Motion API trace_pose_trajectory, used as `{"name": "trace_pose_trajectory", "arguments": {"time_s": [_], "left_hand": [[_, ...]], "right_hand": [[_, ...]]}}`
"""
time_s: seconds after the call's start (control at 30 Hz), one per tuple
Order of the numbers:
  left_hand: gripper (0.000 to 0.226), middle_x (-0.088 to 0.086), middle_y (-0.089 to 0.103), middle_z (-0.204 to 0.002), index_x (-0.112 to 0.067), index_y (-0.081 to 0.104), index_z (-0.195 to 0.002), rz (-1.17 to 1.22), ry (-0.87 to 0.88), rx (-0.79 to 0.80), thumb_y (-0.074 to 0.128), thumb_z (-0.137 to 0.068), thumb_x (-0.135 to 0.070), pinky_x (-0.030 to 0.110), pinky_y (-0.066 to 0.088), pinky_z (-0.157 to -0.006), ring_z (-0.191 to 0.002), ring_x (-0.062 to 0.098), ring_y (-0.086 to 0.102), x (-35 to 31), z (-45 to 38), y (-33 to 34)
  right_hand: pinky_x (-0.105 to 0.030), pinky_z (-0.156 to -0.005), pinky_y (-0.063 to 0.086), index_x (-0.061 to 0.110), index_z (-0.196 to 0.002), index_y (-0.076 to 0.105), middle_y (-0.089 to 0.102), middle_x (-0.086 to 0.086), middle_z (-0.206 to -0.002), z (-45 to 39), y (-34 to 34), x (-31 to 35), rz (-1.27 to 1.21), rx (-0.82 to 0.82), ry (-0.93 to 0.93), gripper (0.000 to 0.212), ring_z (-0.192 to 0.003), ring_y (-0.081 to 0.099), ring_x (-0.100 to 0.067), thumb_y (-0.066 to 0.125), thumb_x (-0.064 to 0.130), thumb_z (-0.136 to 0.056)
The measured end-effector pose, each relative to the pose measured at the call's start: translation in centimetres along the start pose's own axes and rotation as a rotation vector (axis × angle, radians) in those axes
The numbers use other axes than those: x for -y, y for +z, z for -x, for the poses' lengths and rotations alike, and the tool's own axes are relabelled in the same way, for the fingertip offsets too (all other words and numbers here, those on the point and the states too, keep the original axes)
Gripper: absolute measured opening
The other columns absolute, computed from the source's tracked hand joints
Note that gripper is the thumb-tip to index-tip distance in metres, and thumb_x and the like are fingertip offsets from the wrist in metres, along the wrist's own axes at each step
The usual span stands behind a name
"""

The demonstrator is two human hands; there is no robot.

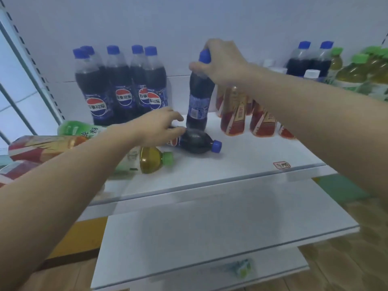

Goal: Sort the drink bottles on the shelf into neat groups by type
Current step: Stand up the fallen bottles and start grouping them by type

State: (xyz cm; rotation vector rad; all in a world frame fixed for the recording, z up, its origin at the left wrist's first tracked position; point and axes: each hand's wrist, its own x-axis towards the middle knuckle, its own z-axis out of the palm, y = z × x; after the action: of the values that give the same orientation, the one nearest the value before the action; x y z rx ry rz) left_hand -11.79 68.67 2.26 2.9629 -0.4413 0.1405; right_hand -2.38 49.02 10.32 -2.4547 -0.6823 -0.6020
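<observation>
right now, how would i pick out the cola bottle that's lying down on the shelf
Look at the top white shelf and find the upright cola group at its back left. In front of that group, near the shelf's middle, the lying cola bottle rests under the left hand. It is the only dark, blue-capped bottle on its side; its cap points right.

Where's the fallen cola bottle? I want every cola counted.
In the head view, the cola bottle lies mid-shelf under the left hand, beside the upright cola the right hand holds.
</observation>
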Motion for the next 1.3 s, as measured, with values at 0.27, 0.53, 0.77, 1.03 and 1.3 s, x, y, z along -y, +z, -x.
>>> {"name": "trace_pose_trajectory", "arguments": {"time_s": [0.27, 0.53, 0.77, 1.03, 1.3], "left_hand": [[0.042, -0.004, 0.054, -0.130, -0.027, 0.056, -0.139, -0.040, -0.029, -0.019, 0.051, -0.101, -0.044, 0.019, 0.043, -0.083, -0.104, 0.009, 0.054, 8.6, 4.7, -1.5], [0.022, -0.008, 0.067, -0.105, -0.023, 0.069, -0.116, -0.003, 0.031, -0.086, 0.055, -0.102, -0.032, 0.031, 0.052, -0.082, -0.097, 0.014, 0.064, 10.9, 4.0, -1.3], [0.024, -0.007, 0.067, -0.108, -0.021, 0.072, -0.115, 0.060, 0.094, -0.028, 0.056, -0.101, -0.032, 0.038, 0.051, -0.089, -0.097, 0.015, 0.064, 11.1, 4.4, -0.2], [0.019, -0.007, 0.065, -0.110, -0.025, 0.072, -0.112, 0.120, 0.025, -0.024, 0.058, -0.101, -0.029, 0.036, 0.047, -0.093, -0.103, 0.015, 0.061, 10.9, 5.0, -0.2], [0.017, -0.014, 0.072, -0.100, -0.031, 0.073, -0.102, 0.216, -0.029, -0.061, 0.057, -0.100, -0.024, 0.030, 0.053, -0.085, -0.094, 0.006, 0.067, 11.4, 4.8, 0.2]], "right_hand": [[-0.035, -0.074, 0.044, 0.010, -0.118, 0.057, 0.060, -0.011, -0.115, -4.9, 2.9, 0.6, 0.021, 0.028, 0.165, 0.046, -0.095, 0.057, -0.028, 0.057, 0.048, -0.091], [-0.024, -0.062, 0.040, 0.018, -0.122, 0.044, 0.055, -0.002, -0.102, -3.5, 2.5, 0.2, -0.044, -0.042, 0.122, 0.042, -0.085, 0.058, -0.017, 0.059, 0.047, -0.094], [-0.018, -0.062, 0.039, 0.025, -0.104, 0.048, 0.056, 0.010, -0.082, 6.4, 7.7, -1.2, -0.140, -0.159, -0.004, 0.018, -0.071, 0.053, -0.004, 0.058, 0.037, -0.096], [-0.018, -0.060, 0.041, 0.030, -0.104, 0.048, 0.062, 0.006, -0.098, 13.6, 11.9, -2.3, -0.158, -0.109, 0.030, 0.043, -0.080, 0.059, -0.011, 0.055, 0.067, -0.083], [-0.017, -0.054, 0.035, 0.034, -0.094, 0.039, 0.054, 0.015, -0.084, 14.6, 12.2, -3.0, -0.134, -0.157, 0.036, 0.042, -0.073, 0.054, -0.002, 0.055, 0.072, -0.083]]}}
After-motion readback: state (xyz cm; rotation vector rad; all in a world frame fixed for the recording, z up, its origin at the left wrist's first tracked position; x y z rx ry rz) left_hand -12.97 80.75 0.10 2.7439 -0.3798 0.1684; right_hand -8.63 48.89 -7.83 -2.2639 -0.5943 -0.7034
